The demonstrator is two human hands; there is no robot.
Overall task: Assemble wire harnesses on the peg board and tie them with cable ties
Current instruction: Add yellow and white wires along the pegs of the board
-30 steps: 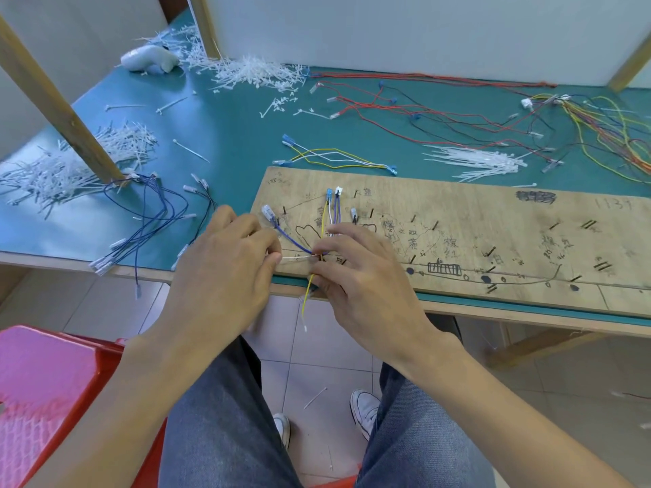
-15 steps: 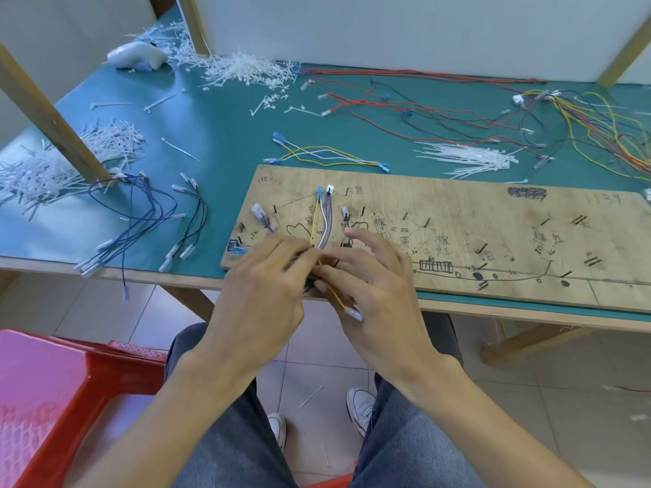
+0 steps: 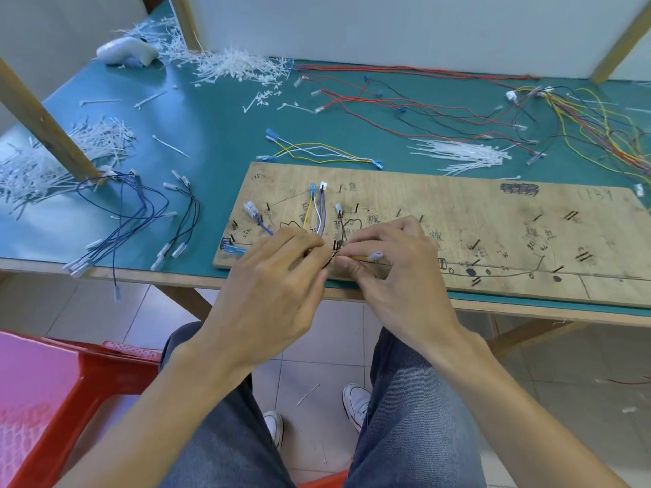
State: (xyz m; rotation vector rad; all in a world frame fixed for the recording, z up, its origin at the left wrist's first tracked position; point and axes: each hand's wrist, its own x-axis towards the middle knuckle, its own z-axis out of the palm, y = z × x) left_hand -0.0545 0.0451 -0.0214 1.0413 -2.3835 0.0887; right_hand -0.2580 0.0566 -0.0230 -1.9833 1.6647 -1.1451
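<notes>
- Two hands meet over the near edge of the peg board point(image 3: 458, 223). Their fingers cover the spot where the strands of the wire harness point(image 3: 318, 220) gather, so whether a tie sits there cannot be told.
- Marks and writing on the peg board are too faint to read.
- At the right edge of the view a tangle of multicoloured wires point(image 3: 599, 128) is cut off.
- At the far left corner of the bench point(image 3: 211, 135) lies a white object point(image 3: 123, 52) that I cannot identify.
- Left hand point(image 3: 278, 276): its back faces the camera, fingers curled down onto the harness strands, fingertips hidden.
- Right hand point(image 3: 398, 272): thumb and forefinger pinch a yellow strand right against the left fingers. A pale connector point(image 3: 376, 256) pokes out between the right fingers.
- From the hands, yellow, white and blue strands run up the left end of the board to small connectors among the pegs.
- A bundle of white cable ties point(image 3: 461, 156) lies on the bench just behind the board.
</notes>
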